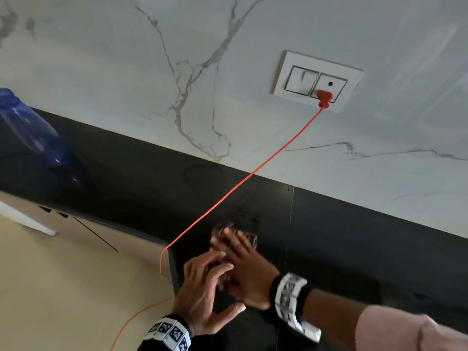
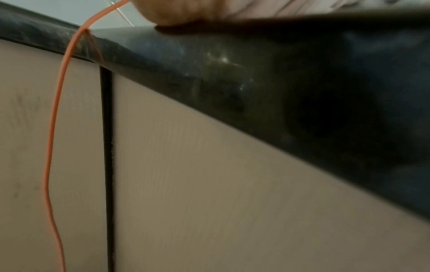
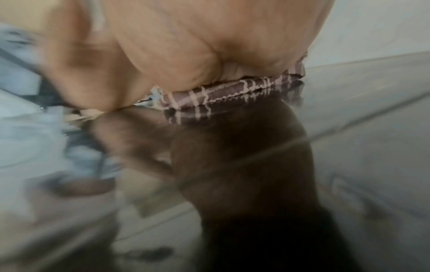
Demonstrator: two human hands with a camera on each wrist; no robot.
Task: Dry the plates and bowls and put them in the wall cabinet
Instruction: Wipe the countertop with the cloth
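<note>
Two hands met over a checked cloth [image 1: 234, 235] on the black table [image 1: 354, 249], near its front edge. The right hand [image 1: 247, 272] lay flat on the cloth, fingers [image 1: 234, 236] straight and spread, pressing it down; the right wrist view showed the palm bearing on the folded plaid fabric, mirrored in the glossy stone. The left hand [image 1: 202, 290] hovered just beside it, its fingers [image 1: 215, 257] loosely bent and overlapping the right hand, thumb stretched out over the table; whether they touched the cloth could not be told through the motion blur. Both forearms reached in from the lower edge, each wrist wearing a marker band, the right arm in a pink sleeve [image 1: 405, 330]. No plates or bowls could be made out. An orange cord [image 1: 243, 181] ran from a red plug [image 1: 324, 97] in the wall socket [image 1: 316, 81] across the table and down the cabinet front [image 2: 186, 184]. At far left, a blue bottle [image 1: 33, 130] stood partly cut off.
</note>
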